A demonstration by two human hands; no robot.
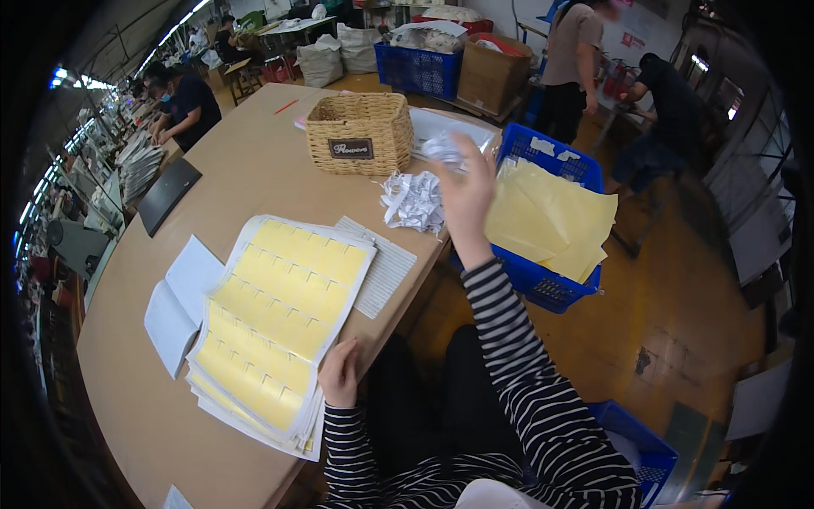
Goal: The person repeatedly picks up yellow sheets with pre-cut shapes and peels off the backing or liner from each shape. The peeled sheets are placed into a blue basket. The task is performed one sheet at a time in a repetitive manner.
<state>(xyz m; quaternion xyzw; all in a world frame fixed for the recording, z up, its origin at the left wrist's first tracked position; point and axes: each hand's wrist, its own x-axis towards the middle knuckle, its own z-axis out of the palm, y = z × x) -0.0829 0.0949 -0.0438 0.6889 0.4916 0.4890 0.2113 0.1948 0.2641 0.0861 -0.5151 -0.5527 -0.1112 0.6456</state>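
Note:
A stack of yellow sticker sheets with white borders lies on the table, small cut marks in rows across the top sheet. My left hand rests with curled fingers by the stack's lower right edge; whatever its fingers may hold is hidden. Raised over the table's right edge, my right hand is closed on a clump of white paper strips, blurred by motion. Below that clump sits a pile of similar strips. A woven basket with a dark label stands just behind the pile.
Beside the table, a blue plastic crate holds loose yellow sheets. An open notebook, a printed sheet, a dark flat board and a red pen lie on the tabletop. Several people work around.

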